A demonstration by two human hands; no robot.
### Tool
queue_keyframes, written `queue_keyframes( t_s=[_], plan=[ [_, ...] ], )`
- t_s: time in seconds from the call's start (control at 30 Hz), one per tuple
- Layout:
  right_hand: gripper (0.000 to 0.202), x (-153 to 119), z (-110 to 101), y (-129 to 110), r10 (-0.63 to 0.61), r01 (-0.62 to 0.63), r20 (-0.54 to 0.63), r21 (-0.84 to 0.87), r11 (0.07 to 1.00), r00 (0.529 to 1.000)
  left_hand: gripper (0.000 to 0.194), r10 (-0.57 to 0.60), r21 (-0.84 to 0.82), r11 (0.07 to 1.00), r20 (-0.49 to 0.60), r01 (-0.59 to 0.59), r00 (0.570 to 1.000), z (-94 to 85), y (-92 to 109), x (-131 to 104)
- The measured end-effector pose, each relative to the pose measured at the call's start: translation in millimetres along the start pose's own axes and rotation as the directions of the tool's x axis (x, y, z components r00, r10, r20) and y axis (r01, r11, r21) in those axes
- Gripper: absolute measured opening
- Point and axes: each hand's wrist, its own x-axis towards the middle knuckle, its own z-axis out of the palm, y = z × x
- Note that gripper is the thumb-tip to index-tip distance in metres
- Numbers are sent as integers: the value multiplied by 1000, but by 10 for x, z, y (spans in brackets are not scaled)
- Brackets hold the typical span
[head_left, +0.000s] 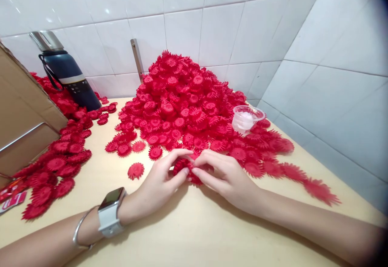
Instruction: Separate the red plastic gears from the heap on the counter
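Observation:
Near the middle of the table, my left hand (159, 180) wears a watch and bangle, its thumb and fingers curled around a red fabric flower (181, 165). Opposite it, my right hand (232, 176) pinches at the same flower with thumb and forefinger. Fingertips of both hands nearly meet there and cover much of the piece. Right behind the hands rises a large pile of red fringed fabric flowers (178, 97). One loose flower (136, 171) lies flat to the left of my left hand.
A clear plastic cup (247, 119) with whitish contents sits on the pile's right side. At left stand a dark blue thermos (71, 75) and a cardboard box (24, 109), with more red flowers (57, 164) along them. A metal strip (137, 58) leans against the tiled wall (182, 28).

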Motion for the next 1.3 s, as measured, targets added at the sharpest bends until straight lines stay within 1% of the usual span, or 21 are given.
queue_keyframes(
  t_s=[0.07,0.1,0.2,0.3,0.37,0.43,0.47,0.5,0.6,0.67,0.7,0.77,0.8,0.83,0.87,0.9,0.93,1.0,1.07,1.13,1.3],
  plan=[
    [14,-4,3,19,-35,35,-2,-27,999,999,28,-8,14,1000,-2,8,1000,-2,-3,-2],
    [15,-7,3,27,-25,25,-12,-31,999,1000,27,-14,14,1000,-7,14,1000,-1,-5,-4],
    [15,-20,-1,37,62,-63,-74,-23,998,995,24,-34,-43,999,-53,31,998,13,-19,-9],
    [16,-30,-3,47,131,-133,-143,-9,991,981,22,-61,-118,992,-105,48,993,24,-46,1],
    [17,-29,-1,65,179,-182,-232,10,983,956,21,-106,-192,978,-154,75,982,19,-71,21],
    [18,-20,4,91,232,-228,-325,51,972,917,22,-159,-288,953,-196,98,968,10,-97,42],
    [17,-12,9,107,256,-243,-336,80,967,906,24,-168,-313,945,-202,99,965,7,-109,50],
    [16,-4,16,124,276,-255,-336,106,961,901,26,-157,-319,944,-195,89,968,8,-121,54],
    [11,14,37,166,305,-274,-344,134,952,888,31,-60,-242,970,-158,20,986,33,-149,48],
    [10,14,46,170,300,-275,-381,121,954,875,35,-17,-208,978,-141,-12,990,57,-164,37],
    [9,11,46,159,284,-262,-387,110,959,877,38,-3,-199,980,-129,-23,992,68,-168,32],
    [5,2,40,114,221,-203,-339,88,975,915,41,26,-158,987,-103,-42,994,78,-164,22],
    [2,0,34,85,176,-161,-267,75,984,947,42,44,-122,991,-87,-54,995,78,-155,17],
    [4,0,29,57,122,-113,-163,65,991,979,43,65,-81,994,-68,-70,996,75,-142,12],
    [6,2,23,32,71,-67,-62,51,996,996,44,85,-41,995,-44,-87,995,70,-125,5],
    [7,5,19,13,31,-32,24,39,999,999,45,105,-6,994,-16,-105,994,65,-107,-2],
    [7,10,16,2,9,-11,76,30,999,997,45,125,19,992,15,-125,992,60,-89,-9],
    [8,19,12,-2,15,-18,96,26,999,995,47,157,48,986,83,-161,984,57,-59,-23],
    [11,26,10,8,59,-64,85,63,996,995,50,178,60,980,143,-188,974,62,-46,-32],
    [13,32,7,19,92,-101,91,108,989,992,53,190,61,977,180,-204,965,71,-48,-34],
    [15,41,1,30,121,-134,87,154,979,989,55,199,84,973,179,-217,964,75,-64,-31]
  ],
)
